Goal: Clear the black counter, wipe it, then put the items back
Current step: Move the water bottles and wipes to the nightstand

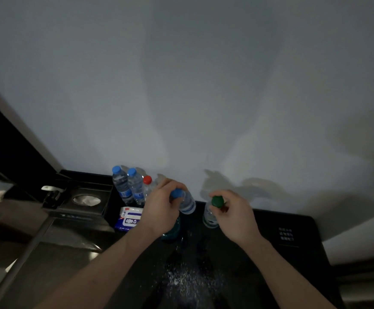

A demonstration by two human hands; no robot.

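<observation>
Counter point(270, 253): black, glossy, lower centre of frame, speckled with pale droplets or crumbs near the bottom edge; white printed text at its right. Wall point(192, 85): plain grey, filling the upper frame, shadowed. Room dim.

Left of centre: dark tissue box point(85, 200) with round opening; wet-wipe pack point(130, 218), white and blue, lying flat beside it. Against the wall: two blue-capped water bottles point(121, 186) upright, touching; red-capped bottle point(147, 186) just right of them. Teal object point(172, 228), partly hidden under the left wrist; kind unclear.

Left hand point(161, 208): grip closed around the neck of a tilted blue-capped bottle point(186, 202), held above the counter. Right hand point(232, 212): fingers pinching the cap of a green-capped bottle point(210, 216), upright, its base at the counter's rear edge.
</observation>
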